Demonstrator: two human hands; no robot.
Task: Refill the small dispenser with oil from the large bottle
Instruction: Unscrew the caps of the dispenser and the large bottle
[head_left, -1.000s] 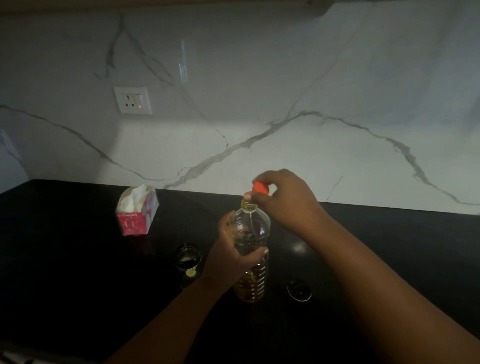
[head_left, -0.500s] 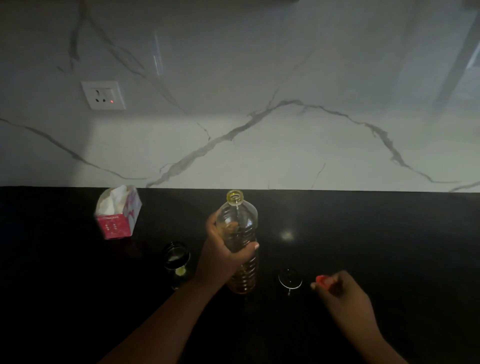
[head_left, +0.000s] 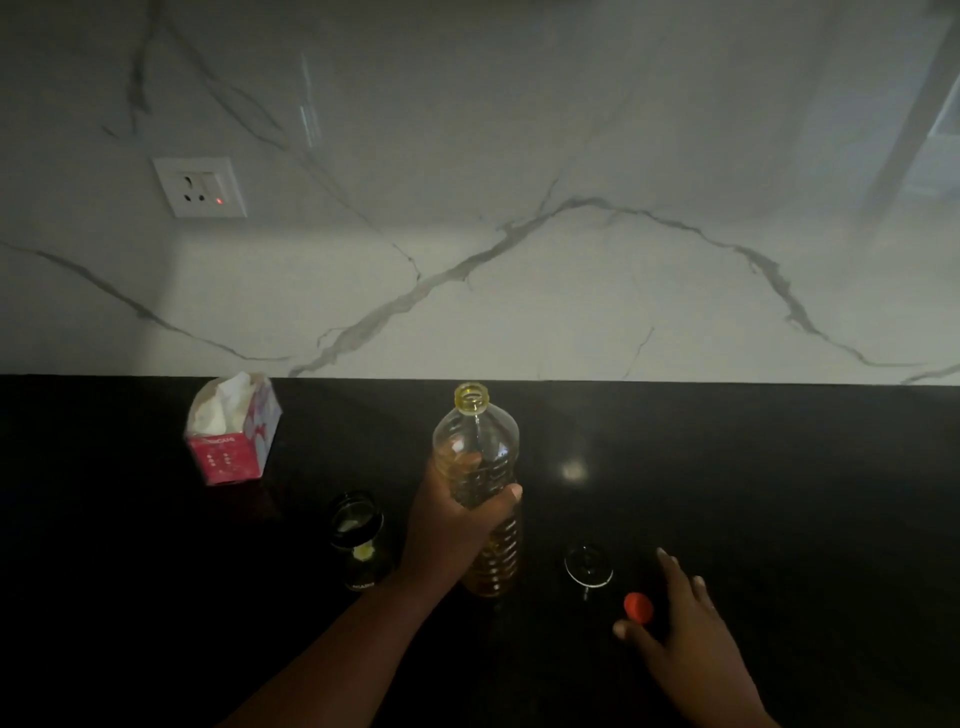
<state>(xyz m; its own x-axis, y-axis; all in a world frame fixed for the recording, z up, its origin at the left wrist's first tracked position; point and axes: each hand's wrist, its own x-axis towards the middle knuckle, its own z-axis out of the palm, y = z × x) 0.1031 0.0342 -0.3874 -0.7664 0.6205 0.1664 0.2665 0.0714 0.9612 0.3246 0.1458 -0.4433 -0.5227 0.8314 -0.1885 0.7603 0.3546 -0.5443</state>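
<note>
A single head-worn wide-angle camera looks forward and steeply down over a black countertop (head_left: 779, 493) toward a marble wall (head_left: 519, 291), which fills the upper half of the frame (straight edges bow slightly). Both forearms enter from the bottom edge, at close range. No second view shares the scene.

white lettering on tissue box (head_left: 228, 457) and dispenser (head_left: 363, 561), both too blurred to read

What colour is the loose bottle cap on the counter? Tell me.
Red-orange cap, clearest in the head view.
</note>
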